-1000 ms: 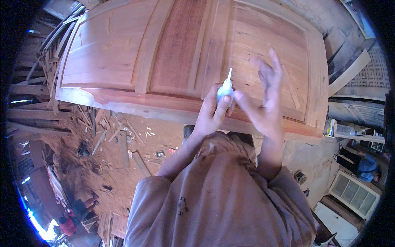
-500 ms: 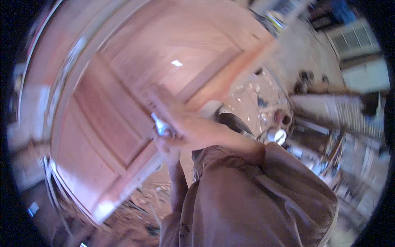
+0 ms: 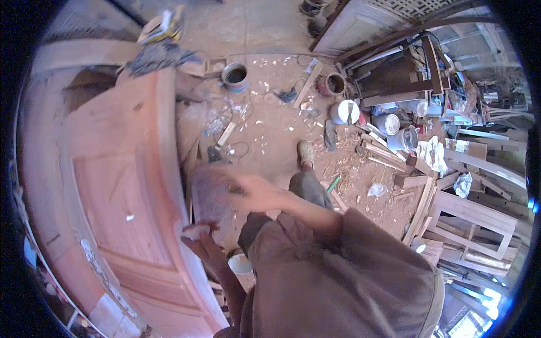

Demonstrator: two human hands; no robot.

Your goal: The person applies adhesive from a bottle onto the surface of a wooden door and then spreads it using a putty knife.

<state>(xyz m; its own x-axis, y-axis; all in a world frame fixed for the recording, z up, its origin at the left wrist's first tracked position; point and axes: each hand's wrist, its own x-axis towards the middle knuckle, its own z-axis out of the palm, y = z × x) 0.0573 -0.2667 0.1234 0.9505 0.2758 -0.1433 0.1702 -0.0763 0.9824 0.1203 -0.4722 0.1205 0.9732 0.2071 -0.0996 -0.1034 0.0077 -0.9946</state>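
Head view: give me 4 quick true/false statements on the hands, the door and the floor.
1. The wooden door panel lies to the person's left. True.
2. The right hand is sharp and pressed flat on the panel. False: it is motion-blurred and stretched out past the panel's edge.
3. The left hand is close to the panel's right edge. True; what it holds cannot be made out.
4. The dirt floor is swept bare. False: wood offcuts, shavings and several buckets, one of them a white bucket, lie on it.
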